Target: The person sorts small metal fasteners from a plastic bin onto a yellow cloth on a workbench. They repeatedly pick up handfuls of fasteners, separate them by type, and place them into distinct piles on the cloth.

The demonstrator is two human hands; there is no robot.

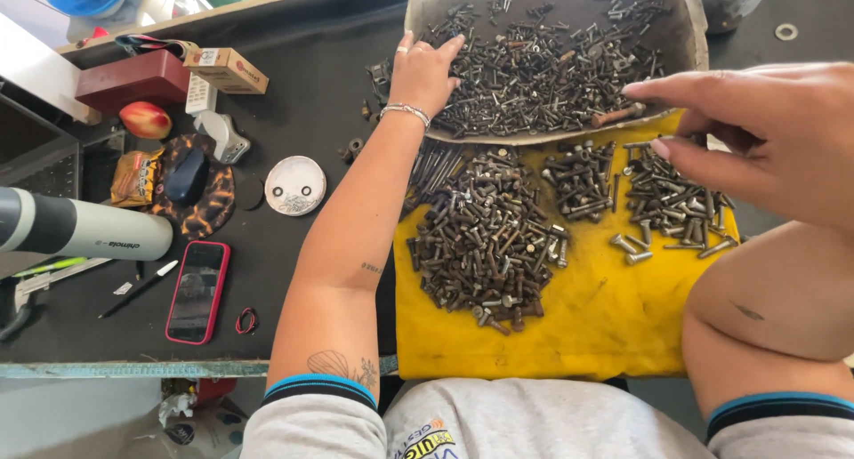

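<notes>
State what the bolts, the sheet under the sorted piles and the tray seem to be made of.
Bolts: steel by their look, dull grey-brown, some apparently rusty. Yellow sheet: soft cloth or foam, creased and stained. Tray: probably cardboard, grey and grimy, with bent walls.

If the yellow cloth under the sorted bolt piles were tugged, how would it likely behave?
The yellow cloth looks creased and soft, so probably floppy. The large bolt pile likely pins it with weight. A tug would probably wrinkle it and roll loose bolts.

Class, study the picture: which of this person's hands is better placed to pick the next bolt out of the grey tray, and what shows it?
Probably the left hand: it rests open on the mixed bolts inside the tray. The right hand hovers over a sorted pile.
</notes>
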